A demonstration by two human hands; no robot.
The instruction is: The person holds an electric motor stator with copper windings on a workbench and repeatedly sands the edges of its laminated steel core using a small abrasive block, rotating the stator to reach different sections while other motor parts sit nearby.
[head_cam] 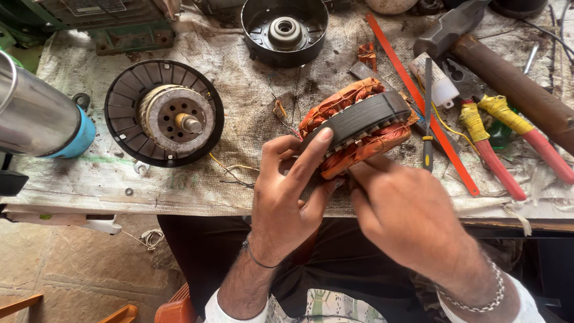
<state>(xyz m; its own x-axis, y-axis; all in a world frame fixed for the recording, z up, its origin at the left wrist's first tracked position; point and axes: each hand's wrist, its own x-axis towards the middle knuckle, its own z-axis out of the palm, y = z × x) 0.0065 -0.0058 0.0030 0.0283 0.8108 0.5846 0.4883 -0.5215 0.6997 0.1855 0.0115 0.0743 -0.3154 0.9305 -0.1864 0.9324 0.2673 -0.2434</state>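
A motor stator (359, 122), a dark laminated ring wrapped in orange copper windings, is tilted on edge above the front of the workbench. My left hand (290, 197) grips its near side, thumb on the dark ring and fingers under the windings. My right hand (406, 212) is closed against the stator's lower right edge, fingertips hidden behind the coil; whether it holds something small I cannot tell.
A black rotor plate with a shaft (164, 113) lies at the left, a black end cover (285, 30) at the back. Right of the stator lie an orange hacksaw blade (418, 96), a screwdriver (427, 119), red-handled pliers (502, 137) and a hammer (496, 66). A blue-capped steel bottle (42, 116) stands far left.
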